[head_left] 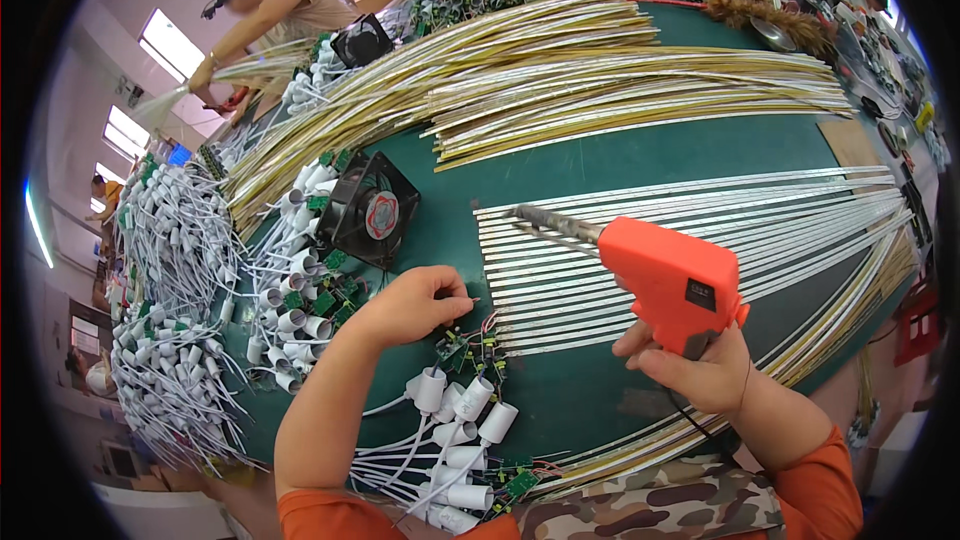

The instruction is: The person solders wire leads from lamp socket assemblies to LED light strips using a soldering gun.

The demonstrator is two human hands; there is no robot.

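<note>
My right hand is wrapped round the handle of a red soldering gun. The gun's dark tip points left, above a row of narrow light strips laid side by side. My left hand is closed in a pinch just left of the strip ends; what it pinches, if anything, is too small to make out. Below it lie small green circuit boards with thin wires, some touching the nearest strips. White cylindrical caps with cables cluster between my forearms.
A black cooling fan stands beyond my left hand. Piles of white capped cables cover the left side. Bundles of yellowish strips lie across the far part of the green table. A person handles strips at far left.
</note>
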